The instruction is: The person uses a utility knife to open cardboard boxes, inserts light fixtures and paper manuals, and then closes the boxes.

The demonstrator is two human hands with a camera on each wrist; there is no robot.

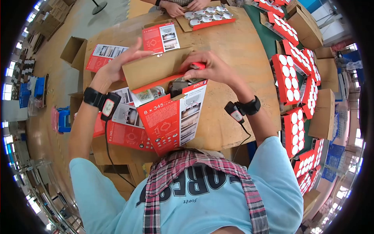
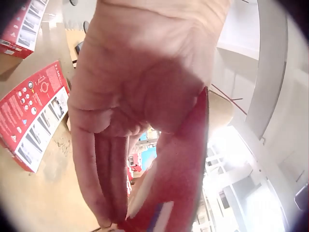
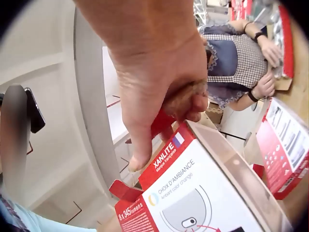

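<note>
Head view: a red and white box (image 1: 171,113) stands upright on the bench (image 1: 233,43), just in front of the person's chest, with its top open. The left grip (image 1: 117,66) lies with straight, spread fingers against the back of the big brown flap (image 1: 156,68), propping it up. The right grip (image 1: 212,70) curls over the small red tab (image 1: 198,65) at the box's top edge. Packed goods (image 1: 175,87) show inside the mouth, so filling looks done and closing looks barely begun. Flat boxes (image 1: 120,121) lie beside it, and trays (image 1: 288,78) of white discs line the bench's right side.

Left wrist view: the left grip (image 2: 140,96) fills the frame, fingers straight and flat along the flap (image 2: 178,179), which shows red on this side. It is not clenched. A flat box (image 2: 34,116) lies on the bench (image 2: 29,193) behind.

Right wrist view: the right grip (image 3: 159,77) pinches the tab (image 3: 161,123) between curled fingers and thumb, right at the corner of the box (image 3: 193,193). The tab is not yet tucked in and the top is open, so the tab and the flap both look left to do. Another person (image 3: 231,53) works at the bench's far side
</note>
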